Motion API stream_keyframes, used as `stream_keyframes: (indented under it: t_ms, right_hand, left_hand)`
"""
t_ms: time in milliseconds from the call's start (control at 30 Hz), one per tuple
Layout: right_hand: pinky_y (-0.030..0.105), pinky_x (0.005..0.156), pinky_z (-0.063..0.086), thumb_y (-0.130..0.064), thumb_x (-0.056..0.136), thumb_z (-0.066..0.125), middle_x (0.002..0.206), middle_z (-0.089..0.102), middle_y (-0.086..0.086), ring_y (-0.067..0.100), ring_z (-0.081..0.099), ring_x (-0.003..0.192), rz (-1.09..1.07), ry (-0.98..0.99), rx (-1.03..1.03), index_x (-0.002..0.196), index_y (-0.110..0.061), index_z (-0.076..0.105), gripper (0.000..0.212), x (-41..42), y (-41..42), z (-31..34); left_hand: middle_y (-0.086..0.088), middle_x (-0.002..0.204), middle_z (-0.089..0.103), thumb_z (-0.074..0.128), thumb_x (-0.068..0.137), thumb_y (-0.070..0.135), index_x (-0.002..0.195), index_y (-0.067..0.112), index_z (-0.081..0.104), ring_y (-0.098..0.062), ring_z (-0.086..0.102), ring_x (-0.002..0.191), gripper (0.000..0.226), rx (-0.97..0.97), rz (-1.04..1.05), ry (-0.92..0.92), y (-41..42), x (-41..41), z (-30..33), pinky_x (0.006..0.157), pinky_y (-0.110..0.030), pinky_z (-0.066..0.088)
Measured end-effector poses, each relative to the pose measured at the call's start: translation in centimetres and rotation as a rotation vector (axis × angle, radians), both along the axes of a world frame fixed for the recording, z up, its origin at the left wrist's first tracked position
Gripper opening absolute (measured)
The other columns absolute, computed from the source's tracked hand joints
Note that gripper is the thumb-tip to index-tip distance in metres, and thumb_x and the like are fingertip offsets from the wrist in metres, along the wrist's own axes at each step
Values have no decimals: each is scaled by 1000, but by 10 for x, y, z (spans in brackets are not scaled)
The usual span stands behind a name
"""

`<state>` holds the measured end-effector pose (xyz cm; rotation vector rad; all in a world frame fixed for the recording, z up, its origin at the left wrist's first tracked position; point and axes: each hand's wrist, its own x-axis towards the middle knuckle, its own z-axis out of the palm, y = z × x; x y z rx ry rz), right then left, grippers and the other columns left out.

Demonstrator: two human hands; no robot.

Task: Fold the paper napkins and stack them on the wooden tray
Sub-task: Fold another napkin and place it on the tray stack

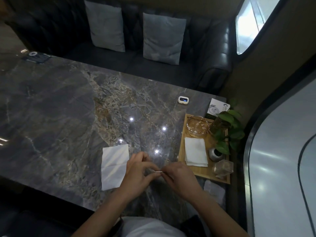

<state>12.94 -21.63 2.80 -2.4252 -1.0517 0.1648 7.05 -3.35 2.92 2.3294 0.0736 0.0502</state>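
A white paper napkin lies unfolded on the dark marble table, just left of my hands. My left hand and my right hand meet above the table's near edge. Their fingertips pinch a thin white edge of paper between them; only that sliver shows, so I cannot tell its shape. The wooden tray stands to the right of my hands. A stack of folded white napkins rests on its near left part.
The tray also carries an amber glass dish, a small grey pot with a green plant and a glass jar. A small white device and a card lie behind it. A dark sofa with two grey cushions faces the table.
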Motion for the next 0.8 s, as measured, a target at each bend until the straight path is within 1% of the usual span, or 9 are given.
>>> stream_keyframes:
  t_ms: [133,200,300,433,533,633,700,767,800]
  right_hand:
    - [25,65,49,-39,94,49,76,71,-7,4,59,66,-18,42,30,88,-26,71,27,2,-4,3]
    - [23,62,47,-37,94,51,73,70,-6,3,56,63,-51,76,49,84,-25,70,24,4,-7,6]
    - [23,61,48,-37,93,56,76,73,-6,4,60,64,-150,129,90,86,-23,74,24,5,-15,9]
    - [9,64,47,-29,91,63,82,75,-9,3,66,76,-318,331,240,90,-22,78,16,4,-20,11]
    - [19,60,47,-27,93,60,70,71,-1,9,63,68,-382,467,322,79,-15,75,24,3,-16,12]
    - [27,54,40,-30,96,55,63,60,16,14,52,55,-436,544,371,69,-3,64,39,3,-14,11]
    - [23,57,43,-28,96,55,67,62,13,9,55,60,-447,603,430,74,-4,66,35,2,-12,13]
    - [16,67,52,-20,94,60,83,72,1,4,66,77,-443,668,502,93,-12,72,14,1,-10,18]
    - [16,72,54,-18,92,63,91,73,0,5,68,85,-425,690,516,103,-16,71,14,1,-9,21]
  left_hand:
    - [33,112,46,77,71,47,68,46,69,10,35,116,8,-59,67,47,0,0,1,93,-33,36]
    - [34,115,52,78,74,39,69,40,72,11,41,116,7,-142,95,90,1,1,4,95,-30,37]
    - [19,96,72,76,80,23,75,28,74,1,64,95,7,-381,134,173,3,1,10,82,-26,52]
    - [3,80,74,71,86,19,78,21,72,-6,67,70,8,-536,199,250,3,1,13,60,-25,53]
    - [1,81,74,71,87,22,82,17,72,-7,66,71,7,-638,255,273,1,1,13,61,-25,52]
    - [-2,84,76,71,86,23,85,18,73,-14,70,76,6,-748,328,304,-1,3,16,62,-28,56]
    - [-4,87,76,72,86,22,88,17,74,-20,72,81,6,-777,337,322,0,4,16,65,-33,58]
    - [-5,90,77,73,85,23,90,19,75,-22,72,84,7,-767,280,362,2,4,16,69,-36,59]
    - [-5,90,77,73,85,23,91,19,75,-22,72,84,8,-777,248,397,2,4,17,69,-35,59]
